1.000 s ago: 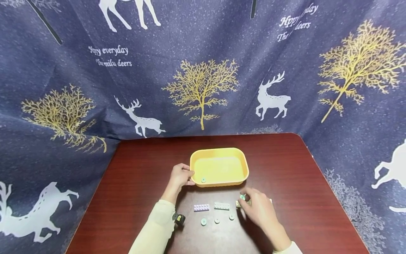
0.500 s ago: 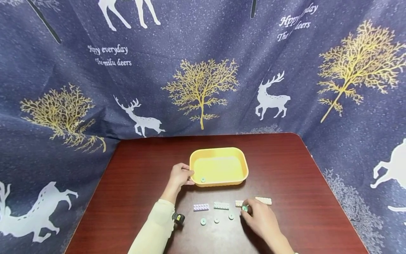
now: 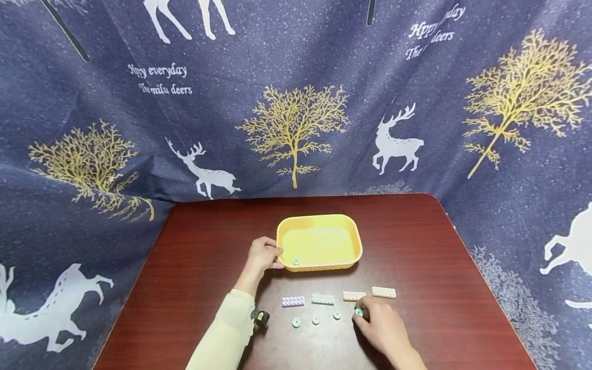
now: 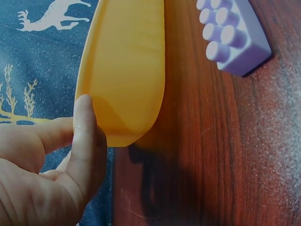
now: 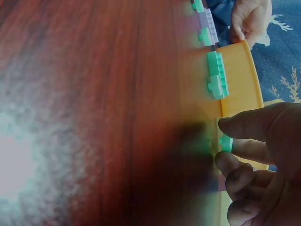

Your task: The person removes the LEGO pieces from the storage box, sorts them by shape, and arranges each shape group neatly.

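Observation:
My left hand (image 3: 262,255) pinches the left rim of a yellow plastic bin (image 3: 324,267); in the left wrist view its thumb lies along the bin's wall (image 4: 127,75). Inside the bin's front left corner lies a small green round piece (image 3: 296,261). Thumb and fingers of my right hand (image 3: 381,326) pinch another green round piece (image 3: 358,312), low over the table just in front of a cream studded brick (image 3: 354,296). The right wrist view shows this green piece (image 5: 226,143) partly hidden by the fingers.
A purple brick (image 3: 293,301), a mint brick (image 3: 322,299) and a pale cream brick (image 3: 384,292) share the row before the bin. Nearer me lie three small round pieces: a green one (image 3: 296,322), a pale one (image 3: 316,321) and a mint one (image 3: 337,315).
My right hand has drawn the green round piece nearer to me, from over the cream brick to in front of it, uncovering both cream bricks. The left hand and bin stay put.

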Demonstrator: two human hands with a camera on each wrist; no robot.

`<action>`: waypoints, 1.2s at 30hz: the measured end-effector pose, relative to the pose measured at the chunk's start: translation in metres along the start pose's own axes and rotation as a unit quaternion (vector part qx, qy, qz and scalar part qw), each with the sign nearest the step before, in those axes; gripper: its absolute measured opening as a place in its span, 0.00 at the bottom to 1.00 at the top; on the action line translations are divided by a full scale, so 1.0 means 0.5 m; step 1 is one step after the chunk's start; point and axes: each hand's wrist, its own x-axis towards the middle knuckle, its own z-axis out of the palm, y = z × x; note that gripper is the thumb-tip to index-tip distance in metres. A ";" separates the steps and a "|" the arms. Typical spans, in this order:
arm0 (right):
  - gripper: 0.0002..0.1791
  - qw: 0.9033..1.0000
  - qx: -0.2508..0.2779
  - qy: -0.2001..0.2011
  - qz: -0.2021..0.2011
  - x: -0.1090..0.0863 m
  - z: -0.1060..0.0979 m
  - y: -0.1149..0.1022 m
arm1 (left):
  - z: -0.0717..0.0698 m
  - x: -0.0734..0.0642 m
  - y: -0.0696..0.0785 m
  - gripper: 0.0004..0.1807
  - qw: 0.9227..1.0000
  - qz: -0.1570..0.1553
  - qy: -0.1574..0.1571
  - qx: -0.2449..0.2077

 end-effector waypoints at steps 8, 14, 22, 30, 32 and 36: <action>0.10 1.000 0.002 -0.012 0.007 0.003 0.004 0.006 | -0.002 0.001 0.005 0.15 1.000 -0.004 0.003 -0.003; 0.11 1.000 0.000 -0.011 0.004 0.002 0.001 0.006 | -0.002 0.003 0.005 0.16 1.000 -0.003 0.002 -0.003; 0.12 1.000 0.002 -0.018 0.004 0.003 -0.011 0.009 | -0.002 -0.001 0.005 0.16 1.000 -0.006 0.006 -0.004; 0.09 1.000 0.012 0.000 -0.003 0.028 -0.039 -0.003 | 0.000 -0.003 0.005 0.15 1.000 -0.004 0.003 -0.001; 0.10 1.000 0.010 0.012 -0.015 0.041 -0.045 -0.011 | 0.000 -0.004 0.005 0.15 1.000 -0.004 0.003 0.000; 0.11 0.999 0.001 0.033 -0.038 0.072 -0.057 -0.033 | 0.000 -0.004 0.003 0.15 1.000 -0.004 0.004 0.001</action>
